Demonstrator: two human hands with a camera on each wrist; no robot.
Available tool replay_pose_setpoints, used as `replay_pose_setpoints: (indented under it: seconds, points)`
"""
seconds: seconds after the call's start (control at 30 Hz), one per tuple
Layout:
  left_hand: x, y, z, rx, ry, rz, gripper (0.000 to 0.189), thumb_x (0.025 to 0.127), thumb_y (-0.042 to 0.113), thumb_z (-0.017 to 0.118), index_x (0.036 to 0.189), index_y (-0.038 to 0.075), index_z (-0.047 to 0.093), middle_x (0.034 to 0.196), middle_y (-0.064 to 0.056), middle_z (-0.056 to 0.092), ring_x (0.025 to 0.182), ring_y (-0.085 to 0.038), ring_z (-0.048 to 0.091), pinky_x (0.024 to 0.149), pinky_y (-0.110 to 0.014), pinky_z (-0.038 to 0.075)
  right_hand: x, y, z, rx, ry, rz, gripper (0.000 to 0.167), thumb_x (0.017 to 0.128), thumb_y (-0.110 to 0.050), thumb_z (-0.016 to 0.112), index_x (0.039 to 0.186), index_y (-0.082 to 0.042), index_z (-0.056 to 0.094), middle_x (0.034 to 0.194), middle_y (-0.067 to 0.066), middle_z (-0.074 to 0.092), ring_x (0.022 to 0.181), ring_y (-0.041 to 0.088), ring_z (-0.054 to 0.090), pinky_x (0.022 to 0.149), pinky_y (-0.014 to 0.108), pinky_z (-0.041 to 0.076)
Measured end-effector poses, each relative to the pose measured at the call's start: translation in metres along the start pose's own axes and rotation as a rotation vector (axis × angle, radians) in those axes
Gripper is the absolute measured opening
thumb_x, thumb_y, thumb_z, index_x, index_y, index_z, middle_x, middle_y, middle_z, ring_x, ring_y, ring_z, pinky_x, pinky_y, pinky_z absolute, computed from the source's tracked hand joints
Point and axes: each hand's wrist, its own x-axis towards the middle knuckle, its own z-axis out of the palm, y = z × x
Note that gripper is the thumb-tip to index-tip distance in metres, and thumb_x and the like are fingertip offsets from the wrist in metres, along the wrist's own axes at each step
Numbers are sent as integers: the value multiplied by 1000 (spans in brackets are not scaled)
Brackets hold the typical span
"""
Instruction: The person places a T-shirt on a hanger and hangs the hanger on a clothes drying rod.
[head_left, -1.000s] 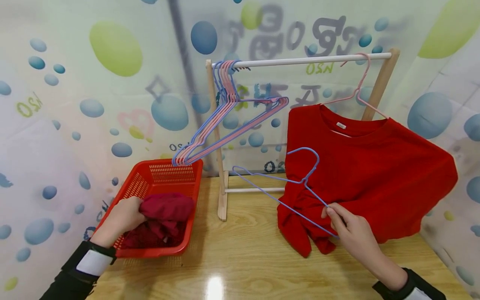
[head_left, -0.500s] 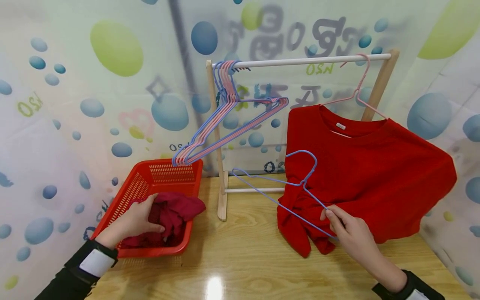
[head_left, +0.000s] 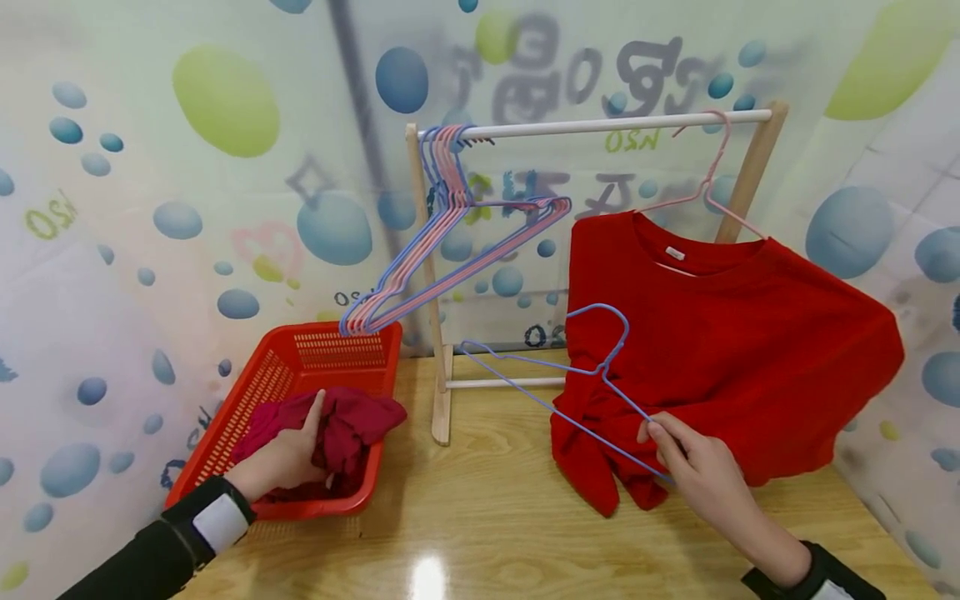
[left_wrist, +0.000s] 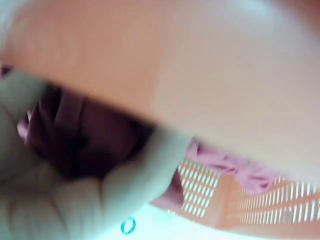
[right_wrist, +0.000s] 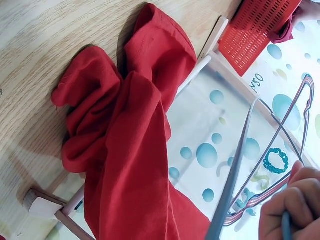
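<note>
In the head view my left hand (head_left: 288, 458) reaches into the red basket (head_left: 330, 507), its index finger and thumb spread over crumpled dark red clothing (head_left: 352, 425). In the left wrist view the fingers curve beside dark folds of that clothing (left_wrist: 95, 135); part of the hand is blurred and close. My right hand (head_left: 697, 462) grips a blue wire hanger (head_left: 603, 367) by one lower corner, its hook pointing up and left. The bare hanger overlaps a red long-sleeved top (head_left: 720, 333), which hangs from a pink hanger (head_left: 707, 181).
A small clothes rack with a white rail (head_left: 585, 127) and wooden posts stands on the wooden table (head_left: 495, 508). Several blue and pink hangers (head_left: 450, 208) hang at its left end, their lower corners over the basket. A patterned curtain (head_left: 187, 275) rises behind.
My left hand let go of a bunch of dark red cloth, spread its fingers and moved right, lower over the pile. The right hand keeps the blue hanger nearly still.
</note>
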Motion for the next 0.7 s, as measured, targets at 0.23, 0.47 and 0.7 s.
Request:
replay_pose_setpoints:
  seconds: [0.23,0.47,0.7]
  points:
    - [-5,0,-5,63,167,17,73,82,-1,78,143,-11,39,70,-13,59,62,-23,55,57,-36,49,-1,0,-2,7,16,-10,19,107,-12,56,93,-21,64,62,-15,42,48,-1,27,46,24,29]
    - [-23,15,-25,23,403,70,35,84,6,82,110,0,59,79,-8,60,71,-20,54,59,-34,46,-1,1,-4,7,26,1,19,107,-11,56,93,-20,64,63,-13,43,48,-1,29,46,24,30]
    - [-40,45,-44,-83,558,129,36,85,6,80,117,6,64,90,-13,64,81,-24,56,61,-34,48,-2,0,-7,19,54,6,19,108,-12,55,93,-22,64,62,-11,44,48,0,30,46,25,30]
